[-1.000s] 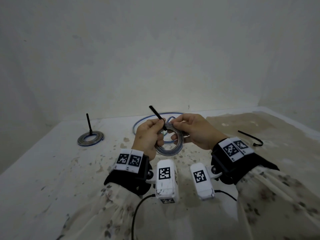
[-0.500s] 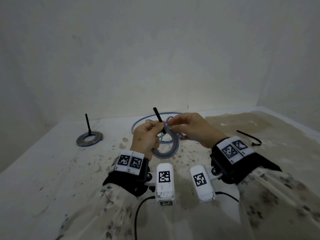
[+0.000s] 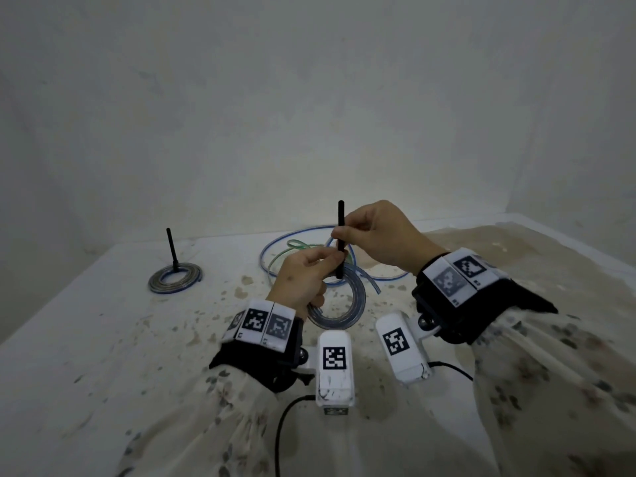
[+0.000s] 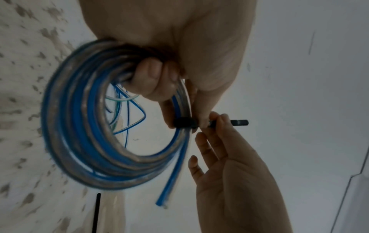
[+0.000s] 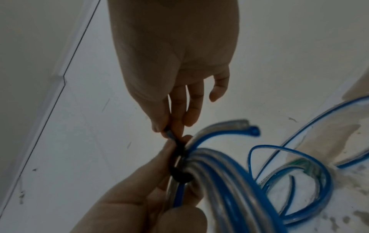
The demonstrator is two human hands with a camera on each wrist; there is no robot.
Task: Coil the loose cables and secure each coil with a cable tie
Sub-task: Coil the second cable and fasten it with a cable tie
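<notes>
A springy coil of blue-and-clear tubing [image 3: 339, 304] is clamped in the curled left hand [image 3: 303, 284] while the stiff black cable tie [image 3: 340, 235] is pinched by the right hand [image 3: 378, 235]; the light, slippery loops are best gripped beside the tie.

Coil [image 4: 83, 126] – blue and clear; cable tie [image 3: 340, 235] black; sleeves [image 3: 213, 407] – cream, floral print.

A bare room: stained white floor [image 3: 103, 339], plain walls [image 3: 309, 98].

My right hand [image 3: 382, 239] has risen, pulling the tie [image 3: 340, 235] tail from slanted to upright, and its loop now sits snug on the coil [image 3: 347, 304], which hangs lower from my left hand [image 3: 303, 280].
</notes>
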